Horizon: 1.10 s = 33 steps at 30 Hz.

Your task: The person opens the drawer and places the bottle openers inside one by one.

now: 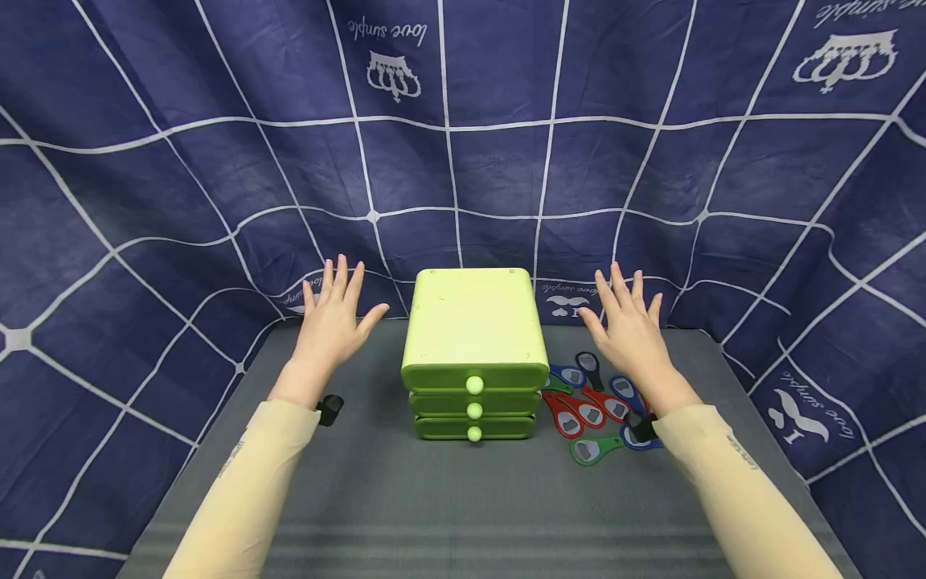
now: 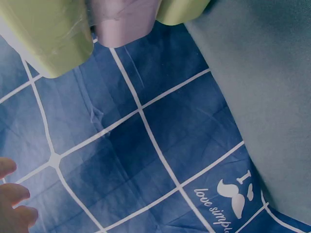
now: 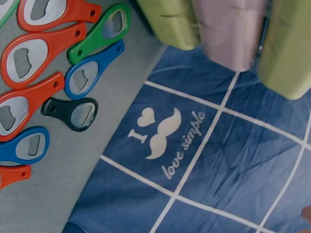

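Note:
Both hands are raised with fingers spread, one on each side of a green three-drawer box [image 1: 473,318]. My left hand [image 1: 329,326] holds nothing and is apart from the box; its fingertips [image 2: 15,194] show at the left edge of the left wrist view. My right hand [image 1: 629,330], also holding nothing, is above and beyond several bottle openers. Among these are a red bottle opener [image 3: 29,53], a green bottle opener [image 3: 99,34], a blue bottle opener [image 3: 90,73] and a black bottle opener [image 3: 73,112], lying on the table right of the box.
The grey table [image 1: 434,507] carries the box near its back edge. Each drawer front has a round knob [image 1: 473,411], and the drawers look closed. A blue curtain with white lines [image 1: 499,169] surrounds the back and sides. Black wrist cameras [image 1: 330,409] sit at both cuffs.

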Each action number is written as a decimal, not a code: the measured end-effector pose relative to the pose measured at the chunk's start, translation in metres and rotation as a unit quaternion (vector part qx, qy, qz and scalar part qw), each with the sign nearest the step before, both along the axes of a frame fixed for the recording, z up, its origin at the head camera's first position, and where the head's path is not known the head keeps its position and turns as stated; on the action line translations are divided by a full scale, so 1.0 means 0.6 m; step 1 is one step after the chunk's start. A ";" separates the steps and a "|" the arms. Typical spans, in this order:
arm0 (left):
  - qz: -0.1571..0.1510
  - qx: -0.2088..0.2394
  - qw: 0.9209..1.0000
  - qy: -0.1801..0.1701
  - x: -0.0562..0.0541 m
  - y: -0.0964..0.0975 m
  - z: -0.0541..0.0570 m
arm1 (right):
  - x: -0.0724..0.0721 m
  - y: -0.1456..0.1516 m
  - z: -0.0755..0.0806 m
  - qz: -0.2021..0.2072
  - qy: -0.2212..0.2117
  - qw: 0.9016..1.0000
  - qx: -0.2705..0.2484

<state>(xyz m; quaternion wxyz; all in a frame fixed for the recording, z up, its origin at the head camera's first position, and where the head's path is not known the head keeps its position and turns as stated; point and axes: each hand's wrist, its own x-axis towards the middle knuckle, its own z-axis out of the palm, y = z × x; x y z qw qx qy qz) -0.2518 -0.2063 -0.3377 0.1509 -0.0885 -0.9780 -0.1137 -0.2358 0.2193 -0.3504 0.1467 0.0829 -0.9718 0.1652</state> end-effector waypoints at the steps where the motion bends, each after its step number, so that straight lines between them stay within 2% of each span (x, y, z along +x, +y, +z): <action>1: 0.000 0.000 1.000 0.001 0.001 0.000 0.001 | 0.001 -0.002 0.001 0.003 0.003 1.000 0.000; 17: -0.010 0.011 1.000 -0.010 0.013 0.010 0.014 | 0.043 -0.039 0.020 0.056 0.026 0.998 -0.004; 22: -0.028 0.012 1.000 -0.006 0.021 0.014 0.020 | 0.060 -0.053 0.022 0.080 0.040 0.996 -0.013; 27: -0.049 0.028 0.998 -0.001 0.027 0.018 0.021 | 0.079 -0.068 0.021 0.110 0.072 0.991 -0.023; 33: -0.068 0.043 0.997 -0.012 0.032 0.024 0.019 | 0.099 -0.088 0.017 0.144 0.103 0.984 -0.027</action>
